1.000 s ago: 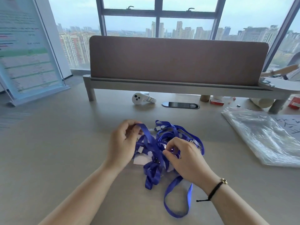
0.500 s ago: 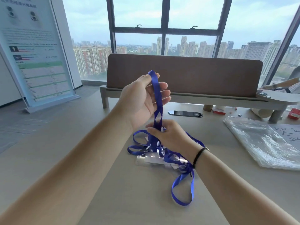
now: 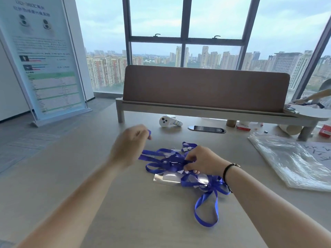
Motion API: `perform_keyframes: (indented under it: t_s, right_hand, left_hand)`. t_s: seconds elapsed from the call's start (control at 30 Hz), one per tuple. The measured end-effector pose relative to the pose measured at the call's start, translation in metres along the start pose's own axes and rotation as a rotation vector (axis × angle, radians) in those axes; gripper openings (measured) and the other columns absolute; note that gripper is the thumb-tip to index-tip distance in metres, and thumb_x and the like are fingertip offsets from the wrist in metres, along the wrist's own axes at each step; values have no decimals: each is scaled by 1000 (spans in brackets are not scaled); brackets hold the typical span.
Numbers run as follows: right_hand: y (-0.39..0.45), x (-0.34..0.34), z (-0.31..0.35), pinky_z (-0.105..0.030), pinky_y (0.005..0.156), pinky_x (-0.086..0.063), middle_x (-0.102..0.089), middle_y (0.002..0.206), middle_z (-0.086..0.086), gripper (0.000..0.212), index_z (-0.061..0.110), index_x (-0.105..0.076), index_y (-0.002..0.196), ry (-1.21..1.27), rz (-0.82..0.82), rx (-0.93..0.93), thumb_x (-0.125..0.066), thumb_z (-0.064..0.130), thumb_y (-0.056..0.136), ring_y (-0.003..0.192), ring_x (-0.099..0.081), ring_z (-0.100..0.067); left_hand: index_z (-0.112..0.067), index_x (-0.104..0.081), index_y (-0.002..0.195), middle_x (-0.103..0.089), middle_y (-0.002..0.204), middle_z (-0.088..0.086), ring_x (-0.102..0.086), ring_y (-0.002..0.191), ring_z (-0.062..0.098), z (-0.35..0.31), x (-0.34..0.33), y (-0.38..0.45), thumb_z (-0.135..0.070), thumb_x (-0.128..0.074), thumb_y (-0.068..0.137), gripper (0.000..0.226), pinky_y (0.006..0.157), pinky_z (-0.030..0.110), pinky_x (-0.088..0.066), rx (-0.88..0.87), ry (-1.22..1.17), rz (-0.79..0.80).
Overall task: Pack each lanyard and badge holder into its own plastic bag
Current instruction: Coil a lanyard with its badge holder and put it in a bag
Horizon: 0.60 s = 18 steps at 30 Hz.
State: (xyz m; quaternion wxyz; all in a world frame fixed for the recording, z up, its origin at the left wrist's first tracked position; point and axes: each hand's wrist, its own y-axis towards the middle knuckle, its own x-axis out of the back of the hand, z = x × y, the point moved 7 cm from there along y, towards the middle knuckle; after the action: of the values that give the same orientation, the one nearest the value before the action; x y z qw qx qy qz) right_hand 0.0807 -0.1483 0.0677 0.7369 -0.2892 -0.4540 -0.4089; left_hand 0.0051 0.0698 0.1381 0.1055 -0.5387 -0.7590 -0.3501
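A tangled heap of blue ribbon lanyards (image 3: 172, 163) with clear plastic badge holders (image 3: 170, 177) lies mid-counter (image 3: 75, 176); the left hand (image 3: 128, 145), blurred, pinches a blue strap end in a closed grip; the right hand (image 3: 204, 161) grips straps atop the heap; a stack of clear plastic bags (image 3: 293, 161) lies well right.

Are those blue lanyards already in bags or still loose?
Loose: the blue lanyards lie tangled on the table; the plastic bags sit apart.

left hand (image 3: 129, 147) dropped from raised to low over table, lanyard strap (image 3: 149, 133) no longer lifted
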Motion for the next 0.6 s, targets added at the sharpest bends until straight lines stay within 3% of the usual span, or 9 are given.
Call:
perform_keyframes:
  t_s: [0.1, 0.2, 0.3, 0.4, 0.53, 0.6]
  right_hand:
    - [-3, 1, 0, -29, 58, -44, -58, 55, 2, 40, 18, -60, 60, 10, -121, 11, -59, 34, 96, 50, -46, -12]
    - [-13, 5, 4, -20, 51, -36, -54, 47, 9, 45, 25, -61, 55, 281, -222, 17, -55, 31, 99, 43, -42, -6]
    - [-17, 16, 0, -24, 48, -39, -69, 64, -10, 36, 12, -66, 72, 695, -366, -57, -52, 28, 101, 45, -44, -18]
    - [-17, 31, -12, -25, 40, -32, -67, 66, -13, 32, 7, -59, 80, 1089, -512, -143, -44, 22, 104, 41, -38, -20]
    - [-22, 54, -32, -32, 48, -40, -51, 58, -4, 30, 9, -57, 81, 1057, -731, -207, -42, 22, 104, 45, -43, -17]
    - [-20, 53, -44, -38, 62, -51, -55, 62, -3, 29, 10, -58, 80, 991, -781, -226, -44, 20, 104, 55, -52, -19]
  left_hand:
    - [-21, -59, 68, -55, 58, -9, -51, 59, 12, 35, -32, -17, -47, -49, 87, 34, 59, 32, -41, 26, 186, 166]
    - [-33, -69, 92, -67, 85, -17, -60, 81, 0, 57, -56, -30, -62, -65, 75, 34, 72, 24, -49, -4, 286, 287]
    - [-46, -63, 112, -63, 100, -25, -56, 96, -6, 71, -64, -36, -57, -70, 70, 45, 84, 25, -49, 5, 322, 303]
    - [-44, -61, 111, -61, 103, -22, -59, 98, 4, 78, -67, -37, -59, -64, 65, 49, 87, 31, -52, 44, 373, 307]
    - [-40, -66, 102, -62, 98, -23, -59, 92, 1, 79, -68, -40, -74, -58, 67, 49, 82, 25, -50, 47, 446, 335]
    - [-42, -66, 99, -61, 97, -22, -59, 90, 0, 75, -68, -44, -78, -58, 65, 50, 77, 22, -48, 15, 497, 356]
